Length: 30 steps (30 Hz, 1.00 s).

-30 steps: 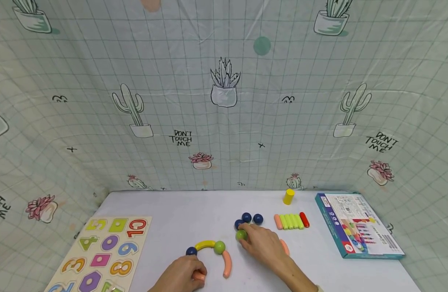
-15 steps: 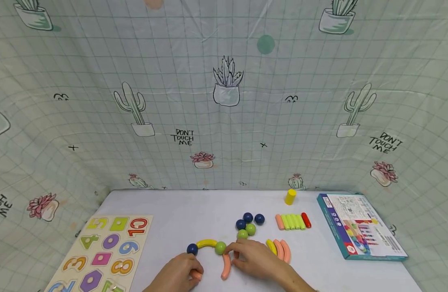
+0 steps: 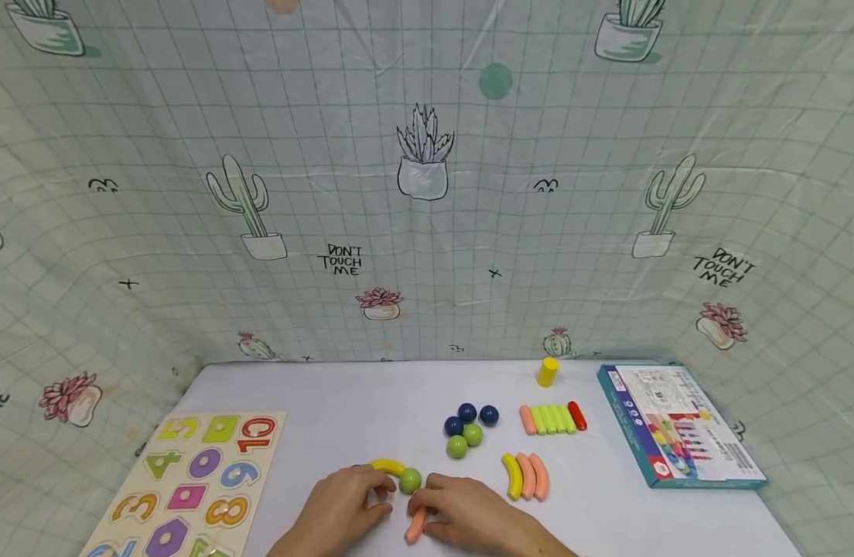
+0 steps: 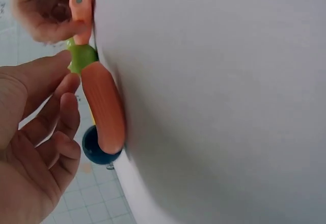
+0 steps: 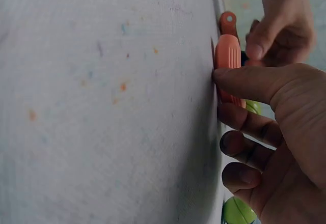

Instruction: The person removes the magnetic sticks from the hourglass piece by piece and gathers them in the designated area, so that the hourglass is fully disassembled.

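Observation:
My right hand (image 3: 472, 510) pinches a salmon curved rod (image 3: 415, 526) between thumb and fingers; its upper end is beside a light-green ball (image 3: 410, 480). A yellow curved rod (image 3: 387, 466) meets that ball's other side. My left hand (image 3: 339, 507) is near the yellow rod, its fingers loosely bent and holding nothing. In the left wrist view, a second salmon curved rod (image 4: 104, 109) lies beside the left fingertips, by a dark-blue ball (image 4: 92, 147). The left hand mostly hides both in the head view. A small metal dot shows on the held rod's end (image 4: 79, 1).
Blue balls (image 3: 466, 412) and two green balls (image 3: 457, 446) cluster behind the right hand. Spare curved rods (image 3: 527, 476) and a row of short straight rods (image 3: 552, 419) lie rightward. A yellow cylinder (image 3: 548, 372), a box (image 3: 681, 425) and a number puzzle board (image 3: 190, 487) stand around.
My right hand came from the green balls to the near salmon rod, now pinches it, and its lower end has swung left. My left hand let go of its salmon rod and moved slightly forward.

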{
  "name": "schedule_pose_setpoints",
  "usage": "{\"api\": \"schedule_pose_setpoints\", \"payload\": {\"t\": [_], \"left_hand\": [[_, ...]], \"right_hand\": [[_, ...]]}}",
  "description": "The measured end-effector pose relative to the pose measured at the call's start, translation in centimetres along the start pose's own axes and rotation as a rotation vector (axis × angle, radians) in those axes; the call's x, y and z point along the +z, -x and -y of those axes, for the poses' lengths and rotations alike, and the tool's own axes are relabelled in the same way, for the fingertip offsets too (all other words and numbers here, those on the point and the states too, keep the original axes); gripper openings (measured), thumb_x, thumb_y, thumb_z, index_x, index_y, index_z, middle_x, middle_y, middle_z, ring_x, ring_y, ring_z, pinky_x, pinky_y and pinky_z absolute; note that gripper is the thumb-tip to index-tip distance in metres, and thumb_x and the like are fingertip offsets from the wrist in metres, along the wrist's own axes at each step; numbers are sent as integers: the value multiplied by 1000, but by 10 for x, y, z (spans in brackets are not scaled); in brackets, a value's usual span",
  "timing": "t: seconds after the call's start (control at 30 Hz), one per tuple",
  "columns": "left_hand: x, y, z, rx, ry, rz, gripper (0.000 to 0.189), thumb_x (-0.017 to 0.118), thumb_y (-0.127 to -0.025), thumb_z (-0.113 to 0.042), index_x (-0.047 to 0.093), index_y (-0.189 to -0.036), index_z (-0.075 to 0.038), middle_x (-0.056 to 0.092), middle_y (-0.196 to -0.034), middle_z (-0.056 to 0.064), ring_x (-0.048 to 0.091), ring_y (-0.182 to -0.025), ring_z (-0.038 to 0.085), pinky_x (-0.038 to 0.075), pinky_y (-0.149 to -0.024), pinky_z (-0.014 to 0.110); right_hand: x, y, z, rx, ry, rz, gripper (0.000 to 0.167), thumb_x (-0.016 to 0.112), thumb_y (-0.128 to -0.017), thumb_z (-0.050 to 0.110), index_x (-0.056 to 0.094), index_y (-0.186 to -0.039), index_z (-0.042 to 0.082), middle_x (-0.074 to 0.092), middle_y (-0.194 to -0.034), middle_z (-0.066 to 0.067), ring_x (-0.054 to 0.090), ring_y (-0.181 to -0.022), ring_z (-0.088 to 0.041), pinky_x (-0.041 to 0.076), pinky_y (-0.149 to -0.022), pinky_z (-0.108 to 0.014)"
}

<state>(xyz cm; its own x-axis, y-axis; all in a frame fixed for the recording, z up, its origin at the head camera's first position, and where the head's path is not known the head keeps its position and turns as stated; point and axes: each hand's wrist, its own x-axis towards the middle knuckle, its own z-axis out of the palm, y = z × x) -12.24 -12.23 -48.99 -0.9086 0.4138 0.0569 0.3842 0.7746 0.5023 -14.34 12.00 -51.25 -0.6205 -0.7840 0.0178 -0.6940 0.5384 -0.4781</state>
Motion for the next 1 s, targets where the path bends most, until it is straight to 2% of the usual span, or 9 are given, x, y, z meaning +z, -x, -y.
{"api": "schedule_pose_setpoints", "payload": {"t": [0.1,0.23,0.37,0.47,0.57,0.67,0.83,1.0], "left_hand": [[1,-3,-1,28,-31,-50,22,86,-78,-22,77,-98,-23,62,-84,-18,49,-65,-3,40,-56,21],[1,-6,1,82,-114,-95,24,88,-77,-25,79,-99,-25,63,-94,-16,54,-78,1,45,-60,22],[2,-10,4,131,-179,-117,31,89,-75,-30,79,-105,-27,67,-110,-8,60,-98,14,52,-77,37],[2,-12,6,144,-193,-94,37,88,-76,-32,77,-111,-27,69,-117,-4,62,-104,20,52,-81,46],[2,-12,7,136,-174,-62,38,87,-78,-32,76,-114,-27,70,-112,-9,63,-100,15,51,-78,41],[2,-11,6,123,-161,-61,38,86,-78,-30,76,-115,-24,69,-105,-13,60,-94,11,51,-75,34],[0,-11,3,86,-154,-40,36,85,-80,-33,75,-114,-24,65,-98,-11,55,-85,5,49,-66,28],[0,-14,-1,84,-130,15,34,82,-82,-37,75,-113,-26,63,-97,-10,50,-82,2,45,-61,25]], "right_hand": [[1,-1,2,-15,-14,26,19,70,-95,36,68,-115,33,55,-97,21,49,-74,6,44,-68,-14],[1,0,2,-22,-12,38,18,69,-97,32,69,-114,33,55,-99,22,50,-77,6,45,-71,-14],[-2,1,1,29,-50,58,16,64,-99,31,69,-113,34,54,-101,23,50,-79,6,46,-73,-16],[-3,1,1,80,-77,66,14,62,-99,37,69,-111,35,53,-100,23,50,-77,4,46,-71,-17],[-3,1,0,116,-82,52,13,62,-99,40,68,-109,35,52,-97,22,49,-74,3,44,-68,-18],[-2,2,0,143,-67,24,12,63,-99,39,66,-109,35,51,-95,21,48,-73,3,43,-66,-18],[-1,-2,5,239,-75,-41,12,65,-98,34,61,-108,29,53,-82,21,49,-68,2,43,-62,-20],[2,-8,10,321,-38,-88,17,68,-96,33,66,-107,20,49,-71,17,46,-62,0,40,-56,-21]]}}
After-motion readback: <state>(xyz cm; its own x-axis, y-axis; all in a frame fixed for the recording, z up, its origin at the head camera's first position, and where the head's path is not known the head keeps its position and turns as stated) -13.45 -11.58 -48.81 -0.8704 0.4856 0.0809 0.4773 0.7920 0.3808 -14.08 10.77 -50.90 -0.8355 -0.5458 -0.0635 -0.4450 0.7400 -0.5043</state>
